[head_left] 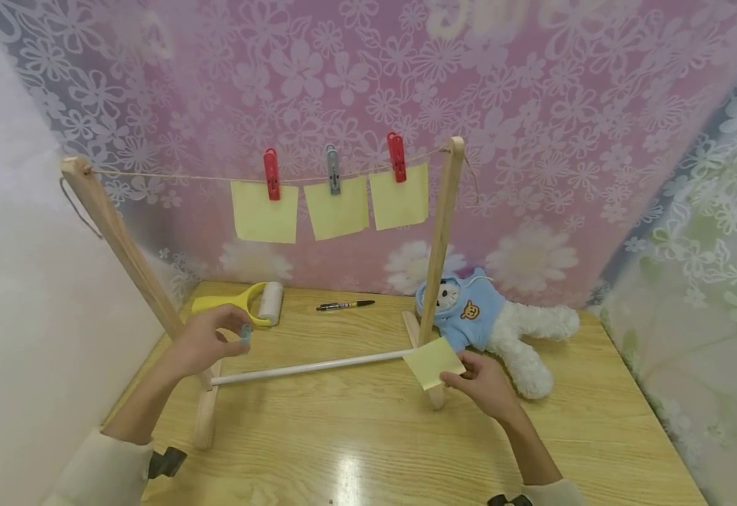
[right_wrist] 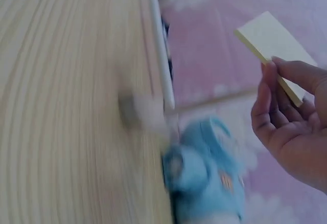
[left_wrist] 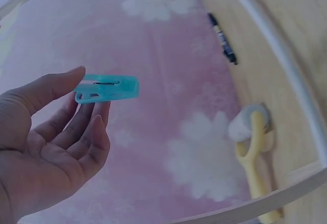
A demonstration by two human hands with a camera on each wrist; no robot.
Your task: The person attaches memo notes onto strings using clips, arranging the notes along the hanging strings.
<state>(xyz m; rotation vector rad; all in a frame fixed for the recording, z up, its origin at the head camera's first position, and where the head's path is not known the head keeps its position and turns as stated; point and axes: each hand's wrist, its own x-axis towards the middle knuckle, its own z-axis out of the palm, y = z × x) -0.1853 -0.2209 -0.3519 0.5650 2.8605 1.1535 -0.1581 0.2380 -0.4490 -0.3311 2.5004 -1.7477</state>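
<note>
My left hand point(head_left: 205, 342) pinches a teal clothespin point(left_wrist: 108, 88) between thumb and fingers, in front of the rack's left post. Over on the right, my right hand point(head_left: 485, 383) holds a pad of yellow sticky notes point(right_wrist: 276, 42) by its edge, beside the right post. Above, a string point(head_left: 172, 176) runs between the two wooden posts. Three yellow notes hang from it: the left note point(head_left: 265, 221) under a red clothespin point(head_left: 271, 174), the middle note point(head_left: 338, 211) under a grey clothespin point(head_left: 333, 169), and the right note point(head_left: 400, 200) under another red clothespin point(head_left: 396, 157).
A white rod point(head_left: 317, 367) joins the posts low down. Behind it on the wooden table point(head_left: 368, 436) lie a yellow-handled lint roller point(head_left: 271, 303) and a pen point(head_left: 346, 306). A plush toy point(head_left: 478, 313) in a blue hoodie lies behind the right post point(head_left: 442, 239).
</note>
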